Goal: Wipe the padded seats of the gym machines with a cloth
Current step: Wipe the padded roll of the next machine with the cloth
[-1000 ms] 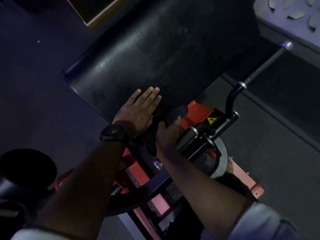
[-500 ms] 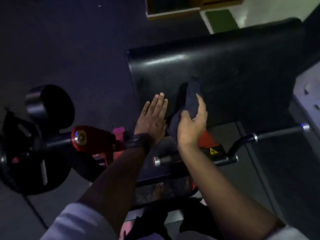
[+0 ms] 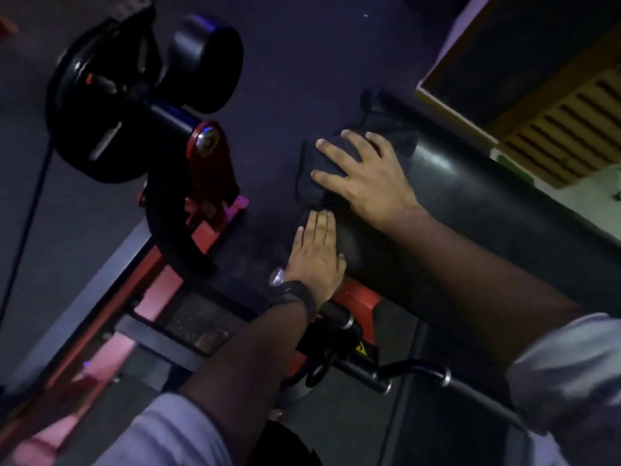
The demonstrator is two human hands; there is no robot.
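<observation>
The black padded seat (image 3: 470, 203) lay across the view. Its long axis ran from a rounded end near the middle of the frame out toward the right edge, dropping slightly as it went. A dark cloth (image 3: 331, 161) sat bunched on that rounded end, draped over the pad's corner, so most of the pad's length stretched away to the right of it.

The right hand (image 3: 366, 183) lay flat on the cloth with its fingers spread and straight, pressing it onto the pad rather than clutching it. The left hand (image 3: 316, 250) rested palm down on the pad's near edge just below the cloth. Its fingers were straight and close together, and their tips were at or touching the cloth's lower fold. It held nothing and appeared only to brace. A dark watch (image 3: 295, 294) sat on that wrist.

Only the right hand had the cloth. The bare stretch of pad lay to its right along the long axis, so the next stroke would probably have been a sweep rightward down the pad, with the left hand staying as a prop.

Farther out, the machine's red frame (image 3: 208, 163) and a black weight plate (image 3: 100, 112) stood to the left, well apart from the pad. A curved black handle bar (image 3: 420, 371) crossed below it, nearer the person.
</observation>
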